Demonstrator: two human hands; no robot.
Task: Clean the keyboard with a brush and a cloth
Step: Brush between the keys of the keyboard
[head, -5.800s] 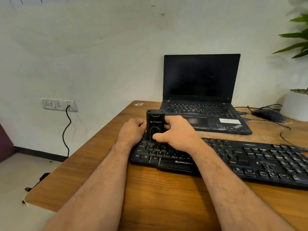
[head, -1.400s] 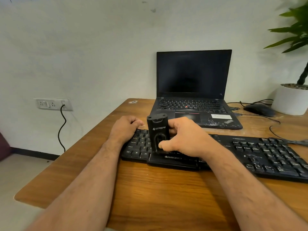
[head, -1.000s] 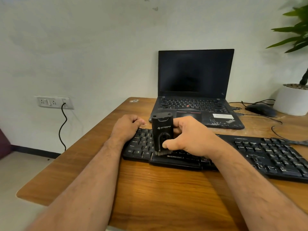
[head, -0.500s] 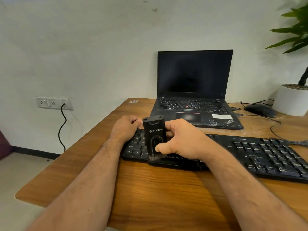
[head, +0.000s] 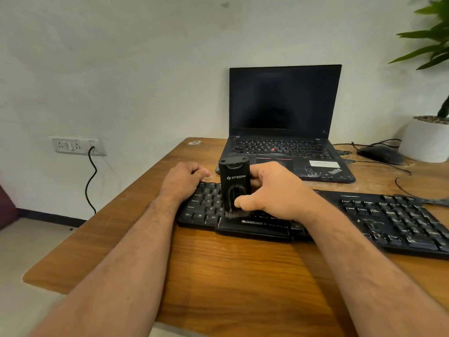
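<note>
The right hand [head: 274, 190] grips the black brush [head: 234, 186] upright, fingers curled round its body and thumb on its front, bristles touching the lower left keys of the keyboard [head: 364, 215] on the table [head: 230, 263]. The left hand [head: 182, 178] rests on the keyboard's left end, its fingers seemingly curled over the far edge. A laptop [head: 284, 122] stands open behind.

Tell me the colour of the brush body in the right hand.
Black, with pale lettering on its front; the brush shows best in the head view.
</note>
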